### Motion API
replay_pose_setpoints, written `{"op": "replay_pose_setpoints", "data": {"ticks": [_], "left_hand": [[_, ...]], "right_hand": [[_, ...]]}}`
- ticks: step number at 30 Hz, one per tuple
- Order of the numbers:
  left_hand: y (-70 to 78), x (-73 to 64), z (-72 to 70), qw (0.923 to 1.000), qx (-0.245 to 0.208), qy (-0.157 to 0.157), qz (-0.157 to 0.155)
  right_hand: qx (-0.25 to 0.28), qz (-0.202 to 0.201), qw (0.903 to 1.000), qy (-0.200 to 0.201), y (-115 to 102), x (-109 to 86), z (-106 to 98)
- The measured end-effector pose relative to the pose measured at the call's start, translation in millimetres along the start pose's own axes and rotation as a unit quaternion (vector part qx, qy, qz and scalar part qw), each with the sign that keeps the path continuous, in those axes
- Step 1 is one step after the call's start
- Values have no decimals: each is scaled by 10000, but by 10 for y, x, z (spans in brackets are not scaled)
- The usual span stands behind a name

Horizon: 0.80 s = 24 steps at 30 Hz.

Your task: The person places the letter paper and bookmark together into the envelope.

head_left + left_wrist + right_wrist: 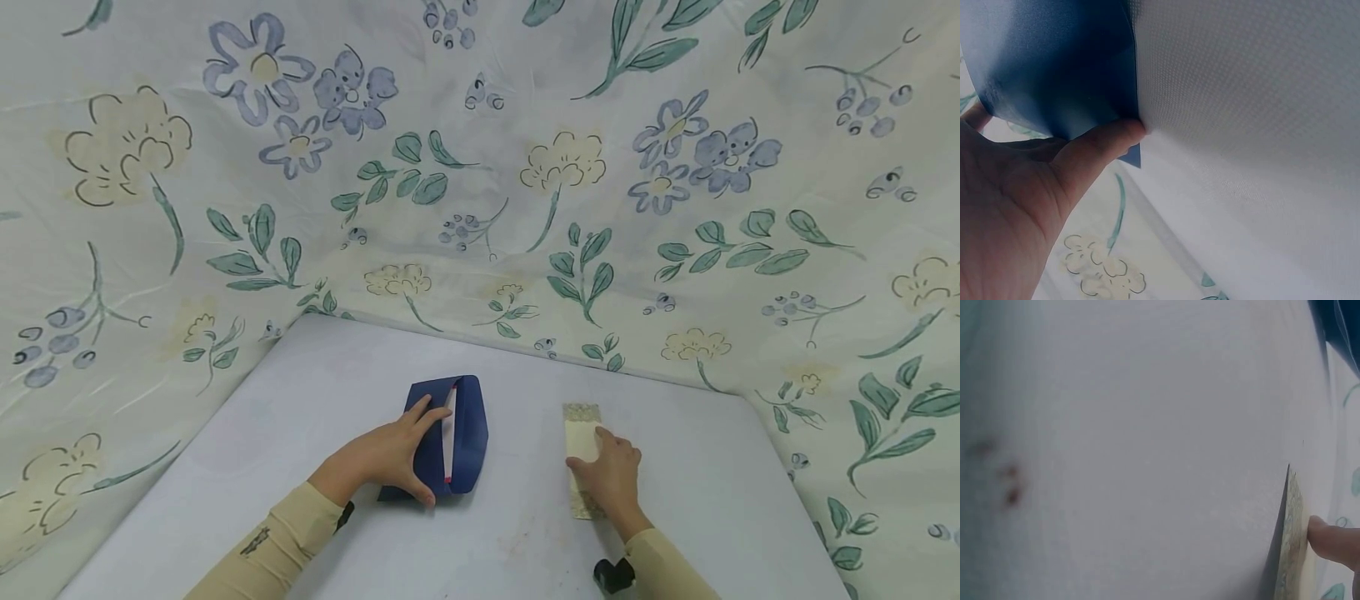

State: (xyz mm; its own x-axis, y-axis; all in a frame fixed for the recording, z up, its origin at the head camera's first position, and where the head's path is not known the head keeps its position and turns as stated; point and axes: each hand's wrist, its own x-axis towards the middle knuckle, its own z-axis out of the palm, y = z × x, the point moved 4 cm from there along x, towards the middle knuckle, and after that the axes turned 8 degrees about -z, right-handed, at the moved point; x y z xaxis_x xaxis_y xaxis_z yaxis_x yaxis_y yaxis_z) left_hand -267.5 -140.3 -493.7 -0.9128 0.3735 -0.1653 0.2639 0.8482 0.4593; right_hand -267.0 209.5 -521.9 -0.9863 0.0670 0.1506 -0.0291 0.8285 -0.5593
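A dark blue envelope [470, 442] lies on the table with its flap open toward the right. Inside its mouth shows the edge of a white insert [448, 442] with red at its ends. My left hand [401, 450] holds the envelope, fingers spread over its face and thumb at the near edge; the left wrist view shows the thumb along the blue paper [1054, 62]. To the right, a narrow cream card [581, 442] with patterned ends is gripped by my right hand [615, 471], thumb on its left side and fingers at its right edge. In the right wrist view the card [1291, 550] stands slightly off the table.
Both things are on a white table [517, 542], with faint brownish marks near its front. A floral cloth [480, 192] hangs behind the table and at both sides. Dark wrist straps show at both tan sleeves [292, 533].
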Motion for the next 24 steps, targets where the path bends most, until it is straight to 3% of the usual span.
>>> {"op": "replay_pose_setpoints", "data": {"ticks": [7, 14, 24], "left_hand": [[-5, -4, 7, 10000, 5, -34, -10], [-3, -3, 4, 10000, 10, -4, 6], [-10, 6, 11, 10000, 17, 3, -25]], "right_hand": [[146, 194, 9994, -252, 39, 15, 4], [237, 117, 9989, -388, 57, 19, 7], [383, -123, 9991, -137, 74, -5, -21]]}}
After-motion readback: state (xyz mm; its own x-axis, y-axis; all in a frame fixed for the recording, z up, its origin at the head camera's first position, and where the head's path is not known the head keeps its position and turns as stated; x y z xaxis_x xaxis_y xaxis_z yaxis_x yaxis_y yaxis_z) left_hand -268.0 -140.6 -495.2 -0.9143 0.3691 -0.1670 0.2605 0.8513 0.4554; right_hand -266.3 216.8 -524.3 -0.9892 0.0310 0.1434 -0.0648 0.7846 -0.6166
